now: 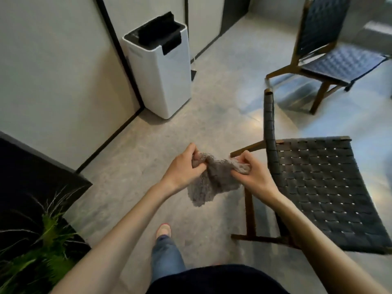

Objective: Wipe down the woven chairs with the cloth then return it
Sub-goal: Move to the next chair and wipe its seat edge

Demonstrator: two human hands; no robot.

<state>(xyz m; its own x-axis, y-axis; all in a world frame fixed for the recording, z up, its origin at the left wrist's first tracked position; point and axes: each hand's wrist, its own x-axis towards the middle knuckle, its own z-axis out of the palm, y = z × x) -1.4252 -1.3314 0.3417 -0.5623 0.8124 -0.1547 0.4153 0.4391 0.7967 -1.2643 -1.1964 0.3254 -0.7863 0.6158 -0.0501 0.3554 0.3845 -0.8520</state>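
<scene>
A fluffy grey cloth [212,179] hangs in the air in front of me, held by both hands. My left hand [184,166] grips its left top corner, and my right hand [251,172] pinches its right top edge. A dark woven chair [322,192] with a wooden frame stands right beside my right hand, its seat facing right. A second woven chair [337,60] stands farther off at the upper right.
A white bin [163,77] with a black liner stands against the wall ahead. A dark cabinet [31,179] and a green plant [40,251] are at the lower left. My foot [163,230] is on the grey floor below the cloth.
</scene>
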